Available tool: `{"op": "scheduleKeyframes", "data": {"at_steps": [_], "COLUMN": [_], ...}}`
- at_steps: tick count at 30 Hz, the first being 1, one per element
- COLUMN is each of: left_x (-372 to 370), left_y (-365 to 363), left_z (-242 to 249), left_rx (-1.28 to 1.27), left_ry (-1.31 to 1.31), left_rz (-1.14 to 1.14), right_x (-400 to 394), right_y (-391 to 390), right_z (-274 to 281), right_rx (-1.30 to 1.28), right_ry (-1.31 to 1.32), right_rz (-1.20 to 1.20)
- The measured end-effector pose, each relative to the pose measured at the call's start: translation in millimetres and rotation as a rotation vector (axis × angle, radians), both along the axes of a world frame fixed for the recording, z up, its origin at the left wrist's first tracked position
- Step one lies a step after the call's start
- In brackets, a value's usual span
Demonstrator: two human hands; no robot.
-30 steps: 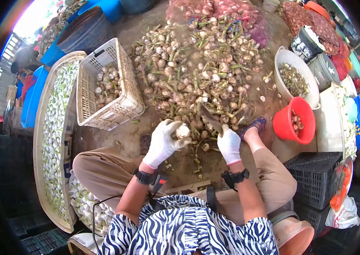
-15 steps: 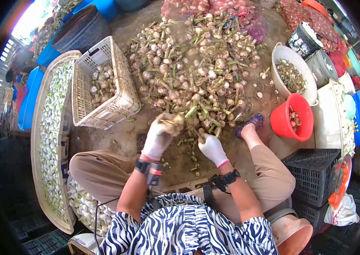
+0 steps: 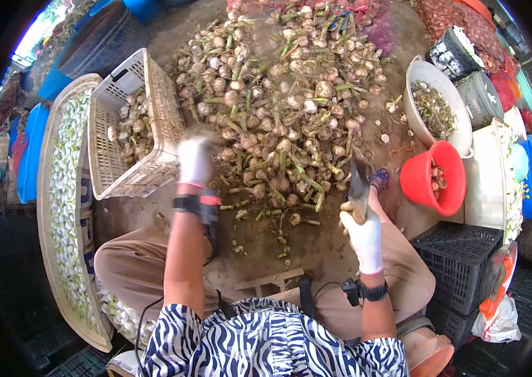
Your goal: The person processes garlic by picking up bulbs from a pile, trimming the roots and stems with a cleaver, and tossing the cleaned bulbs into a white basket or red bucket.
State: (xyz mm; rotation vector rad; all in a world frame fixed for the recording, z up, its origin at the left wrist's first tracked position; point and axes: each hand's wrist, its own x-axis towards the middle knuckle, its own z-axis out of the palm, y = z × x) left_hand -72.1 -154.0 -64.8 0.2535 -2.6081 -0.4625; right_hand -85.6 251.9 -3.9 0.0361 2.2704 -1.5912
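A big pile of garlic bulbs (image 3: 285, 113) with cut green stems covers the ground in front of me. My left hand (image 3: 195, 160), in a white glove, is beside the right edge of the white plastic crate (image 3: 162, 135). Motion smears its fingers, so I cannot see whether they hold anything. Inside the crate lie garlic bulbs (image 3: 135, 129). My right hand (image 3: 363, 242), also gloved in white, is closed round a knife (image 3: 359, 185) whose broad blade points up and away from me, near the pile's right edge.
At right stand a red bucket (image 3: 413, 179) with a few bulbs, a whitish tub (image 3: 418, 116) of trimmings and a black crate (image 3: 457, 257). A long tray of whitish-green pieces (image 3: 68, 207) lines the left. Red mesh sacks (image 3: 451, 31) lie at the back right.
My left hand has moved left from the pile's near edge to the crate. My right hand has moved right and turned, so the knife blade now shows.
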Motion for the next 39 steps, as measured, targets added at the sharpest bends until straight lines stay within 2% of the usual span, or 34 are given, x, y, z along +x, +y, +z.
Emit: {"op": "scheduleKeyframes", "data": {"at_steps": [1,2,3,4,5,8,9,11,12,14,16,17,18,20,21,23,24,26,28,30,31,34,35,36,37,38,39], "left_x": [-19.5,-38.5,-52.3,-64.7,-74.4,-85.1,-82.3,-71.2,-61.6,-32.9,-12.4,-2.8,3.6,16.6,22.7,29.5,33.1,42.9,53.1,69.8,73.6,83.1,84.3,88.1,94.2,101.5,111.3], "left_y": [30.8,64.9,89.7,104.9,117.9,128.9,124.4,113.1,110.2,123.6,139.6,147.4,156.2,168.2,171.3,173.9,175.8,172.6,170.7,168.2,168.6,170.5,170.7,168.6,164.3,161.3,162.2], "left_z": [-34.0,-72.4,-97.0,-121.3,-148.4,-191.5,-179.8,-137.6,-137.4,-128.8,-83.3,-69.7,-43.0,-10.9,-5.1,4.4,29.1,25.5,39.5,57.8,52.1,60.9,64.9,71.5,77.6,83.8,91.3], "left_rx": [0.44,1.053,0.957,0.446,0.304,0.248,0.242,0.338,0.499,1.134,1.359,1.459,1.173,1.528,1.402,1.145,0.986,1.021,1.055,1.009,1.147,1.262,1.329,1.325,1.185,1.046,1.011], "left_ry": [0.02,-0.211,-0.378,-0.518,-0.667,-0.738,-0.745,-0.796,-0.783,-0.511,-0.51,-0.471,-0.44,-0.442,-0.361,-0.354,-0.355,-0.357,-0.354,-0.26,-0.207,-0.2,-0.268,-0.269,-0.302,-0.335,-0.231], "left_rz": [-0.096,0.137,0.197,0.085,0.077,0.198,0.196,-0.098,-0.115,-0.177,-0.201,-0.274,-0.32,-0.377,-0.478,-0.451,-0.438,-0.403,-0.358,-0.39,-0.373,-0.343,-0.256,-0.252,-0.261,-0.267,-0.378], "right_x": [0.2,0.1,-0.1,-1.2,-2.3,-7.7,-7.7,-6.1,-6.4,-3.2,-1.3,2.5,5.8,15.1,17.7,25.8,28.2,36.3,43.5,46.5,48.3,51.0,48.8,47.1,43.7,34.1,13.1], "right_y": [2.3,5.0,6.7,7.5,8.1,7.6,9.4,12.5,13.9,13.2,2.2,-4.9,-11.2,-15.1,-20.1,-25.0,-27.8,-29.4,-31.6,-33.7,-35.3,-37.7,-37.7,-37.1,-36.7,-32.3,-19.0], "right_z": [1.3,1.4,0.9,-0.6,-2.0,1.4,-4.0,-14.3,-20.1,-26.7,-26.7,-24.0,-21.3,-27.3,-22.9,-11.1,-6.5,-2.4,-0.2,-6.1,-11.3,-19.0,-21.8,-25.7,-31.8,-46.5,-69.0], "right_rx": [0.009,0.017,0.024,0.031,0.017,0.01,0.008,0.0,0.018,0.031,0.239,0.312,0.356,0.387,0.438,0.446,0.456,0.437,0.527,0.478,0.514,0.457,0.451,0.432,0.41,0.511,0.596], "right_ry": [-0.002,0.004,0.005,-0.003,-0.029,-0.123,-0.097,-0.069,-0.08,-0.094,0.323,0.245,0.335,0.573,0.637,0.686,0.731,0.791,0.805,0.882,0.855,0.882,0.888,0.898,0.91,0.749,0.612], "right_rz": [0.001,0.002,0.0,-0.003,-0.018,-0.066,-0.058,-0.056,-0.038,-0.027,0.183,0.217,0.292,0.406,0.475,0.503,0.535,0.525,0.589,0.499,0.536,0.507,0.508,0.486,0.465,0.389,0.365]}}
